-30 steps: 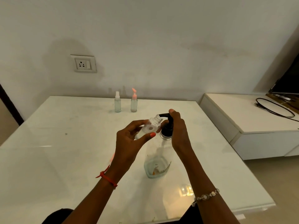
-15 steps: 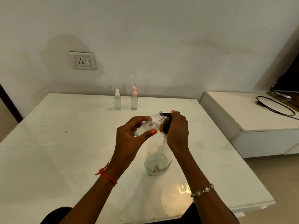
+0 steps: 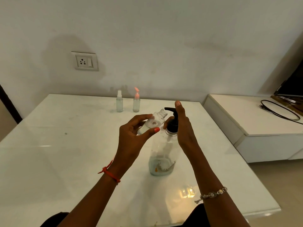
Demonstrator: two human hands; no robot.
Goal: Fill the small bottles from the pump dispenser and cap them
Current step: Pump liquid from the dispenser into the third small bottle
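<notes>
Liquid of a whitish cast is seen in the lower part of the small bottle (image 3: 155, 122), which is held tilted above the worktop (image 3: 65, 161) by the left hand (image 3: 131, 141). The grip is closed on the bottle's body between thumb and fingers. The uncapped neck is pointed up and to the right, just beside the nozzle of the pump dispenser (image 3: 162, 154).

The dispenser is stood upright on the worktop, clear-walled and black-headed, with only a little liquid left at its base. The right hand (image 3: 185, 130) is set against the right side of the pump head. Its grip is slack and nothing is held, and the forefinger is stretched straight up past the pump top.

Two capped bottles, one white-topped bottle (image 3: 119, 103) and one pink-topped bottle (image 3: 136, 103), are stood near each other at the far edge. A wall socket (image 3: 85, 61) is mounted above them to the left. A black cable (image 3: 278, 110) is coiled on the low cabinet (image 3: 254, 115) at the right.
</notes>
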